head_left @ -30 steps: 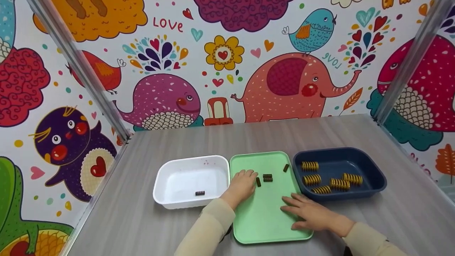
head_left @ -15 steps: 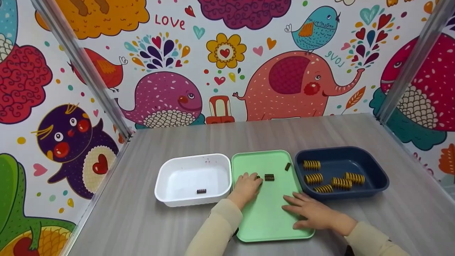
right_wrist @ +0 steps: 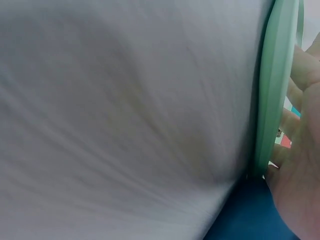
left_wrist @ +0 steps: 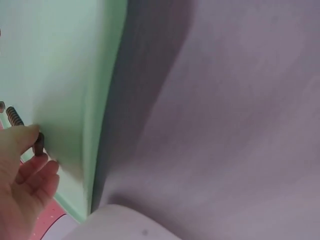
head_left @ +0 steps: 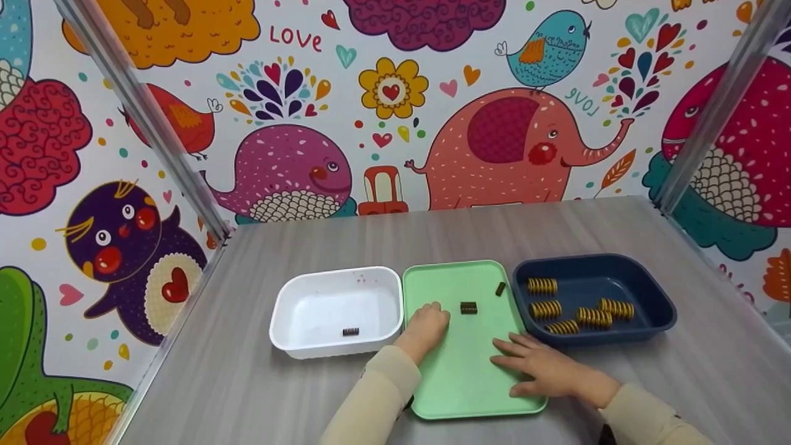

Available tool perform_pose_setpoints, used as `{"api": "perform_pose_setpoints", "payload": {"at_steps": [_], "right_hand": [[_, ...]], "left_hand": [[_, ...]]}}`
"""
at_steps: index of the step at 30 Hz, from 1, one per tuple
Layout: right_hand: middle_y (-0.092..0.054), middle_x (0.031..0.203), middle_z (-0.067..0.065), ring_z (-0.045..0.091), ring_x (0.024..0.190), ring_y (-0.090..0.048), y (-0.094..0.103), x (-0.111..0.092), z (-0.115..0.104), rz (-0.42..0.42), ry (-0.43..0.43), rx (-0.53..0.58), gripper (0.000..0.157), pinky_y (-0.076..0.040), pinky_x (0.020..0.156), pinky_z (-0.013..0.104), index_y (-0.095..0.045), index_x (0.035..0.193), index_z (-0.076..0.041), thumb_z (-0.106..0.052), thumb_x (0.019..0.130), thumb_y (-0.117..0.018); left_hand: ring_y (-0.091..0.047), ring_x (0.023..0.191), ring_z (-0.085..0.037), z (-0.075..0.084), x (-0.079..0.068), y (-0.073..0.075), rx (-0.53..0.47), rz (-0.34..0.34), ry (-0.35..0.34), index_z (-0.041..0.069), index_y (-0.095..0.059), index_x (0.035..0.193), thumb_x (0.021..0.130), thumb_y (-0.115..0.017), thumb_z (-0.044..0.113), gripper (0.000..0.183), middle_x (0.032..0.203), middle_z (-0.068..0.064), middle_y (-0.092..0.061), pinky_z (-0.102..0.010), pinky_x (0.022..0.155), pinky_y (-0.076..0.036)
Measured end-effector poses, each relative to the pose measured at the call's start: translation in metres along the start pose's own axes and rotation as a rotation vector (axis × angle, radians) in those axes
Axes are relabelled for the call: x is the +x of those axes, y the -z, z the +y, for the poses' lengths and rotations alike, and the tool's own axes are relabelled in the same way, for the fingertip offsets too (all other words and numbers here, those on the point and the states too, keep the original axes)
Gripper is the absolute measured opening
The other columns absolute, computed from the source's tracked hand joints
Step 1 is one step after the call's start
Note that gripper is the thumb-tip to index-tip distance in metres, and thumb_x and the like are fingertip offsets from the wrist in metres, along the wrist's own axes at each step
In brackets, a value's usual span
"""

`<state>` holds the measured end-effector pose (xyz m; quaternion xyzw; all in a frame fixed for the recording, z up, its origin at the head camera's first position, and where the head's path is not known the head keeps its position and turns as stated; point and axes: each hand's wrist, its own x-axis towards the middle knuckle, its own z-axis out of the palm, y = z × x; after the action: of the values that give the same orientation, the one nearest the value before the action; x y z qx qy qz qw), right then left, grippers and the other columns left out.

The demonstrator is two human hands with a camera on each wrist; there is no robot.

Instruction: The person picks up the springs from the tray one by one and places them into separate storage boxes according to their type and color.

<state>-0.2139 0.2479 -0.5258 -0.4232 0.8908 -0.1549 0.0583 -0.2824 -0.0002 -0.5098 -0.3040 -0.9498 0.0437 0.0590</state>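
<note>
The head view was bright; the 2 wrist views, dimmer and softer, showed shadow beside the tray [left_wrist: 93, 115].

Five gold coils [head_left: 542, 286], five dark pieces [head_left: 500, 288], one white bin [head_left: 321, 309], one navy bin [head_left: 642, 300], one green tray [head_left: 469, 364].

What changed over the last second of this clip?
The left hand has pinched a dark piece that lay by its fingertips on the tray. The other dark pieces there, the black coil in the white bin, the gold coils in the blue bin and the right hand stayed put.
</note>
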Motion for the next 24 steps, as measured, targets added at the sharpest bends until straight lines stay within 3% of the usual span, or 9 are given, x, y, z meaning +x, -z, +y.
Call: {"api": "perform_pose_setpoints", "payload": {"at_steps": [6, 12, 19, 21, 24], "right_hand": [[-0.039, 0.141, 0.018, 0.049, 0.122, -0.035, 0.001, 0.0, -0.001, -0.004, -0.008, 0.001, 0.058, -0.028, 0.094, 0.061, -0.048, 0.134, -0.013, -0.047, 0.087, -0.05], [-0.04, 0.14, 0.018, 0.049, 0.123, -0.035, 0.001, 0.002, -0.001, -0.007, -0.008, 0.002, 0.057, -0.028, 0.094, 0.061, -0.049, 0.133, -0.014, -0.047, 0.087, -0.05], [-0.038, 0.141, 0.018, 0.049, 0.123, -0.034, 0.001, 0.002, -0.001, -0.023, -0.007, 0.002, 0.058, -0.028, 0.094, 0.061, -0.047, 0.134, -0.014, -0.048, 0.087, -0.049], [-0.039, 0.141, 0.018, 0.049, 0.122, -0.034, 0.001, 0.002, 0.0, -0.015, -0.003, -0.005, 0.058, -0.029, 0.094, 0.061, -0.048, 0.134, -0.014, -0.048, 0.087, -0.05], [-0.04, 0.14, 0.018, 0.049, 0.121, -0.035, 0.0, 0.002, 0.0, -0.002, 0.009, -0.014, 0.057, -0.03, 0.093, 0.061, -0.048, 0.134, -0.013, -0.046, 0.087, -0.051]], "left_hand": [[-0.055, 0.075, -0.018, -0.006, 0.003, 0.003, -0.002, 0.067, -0.053, 0.009, -0.065, 0.085, 0.082, -0.06, 0.015, 0.008, 0.08, -0.004, -0.056, -0.027, 0.068, -0.045], [-0.055, 0.073, -0.019, -0.023, 0.007, 0.016, -0.025, 0.217, -0.108, 0.01, -0.063, 0.079, 0.08, -0.064, 0.025, 0.015, 0.076, -0.002, -0.056, -0.029, 0.066, -0.045], [-0.056, 0.071, -0.02, -0.051, 0.002, 0.037, -0.174, 0.334, -0.029, 0.008, -0.066, 0.08, 0.079, -0.065, 0.022, 0.014, 0.075, -0.003, -0.059, -0.032, 0.066, -0.046], [-0.056, 0.071, -0.02, -0.059, 0.0, 0.042, -0.191, 0.336, 0.009, 0.007, -0.066, 0.081, 0.08, -0.064, 0.022, 0.015, 0.076, -0.004, -0.058, -0.033, 0.065, -0.046], [-0.055, 0.075, -0.021, -0.071, -0.003, 0.05, -0.223, 0.287, 0.086, 0.006, -0.066, 0.084, 0.082, -0.064, 0.023, 0.017, 0.079, -0.005, -0.059, -0.035, 0.069, -0.046]]}}
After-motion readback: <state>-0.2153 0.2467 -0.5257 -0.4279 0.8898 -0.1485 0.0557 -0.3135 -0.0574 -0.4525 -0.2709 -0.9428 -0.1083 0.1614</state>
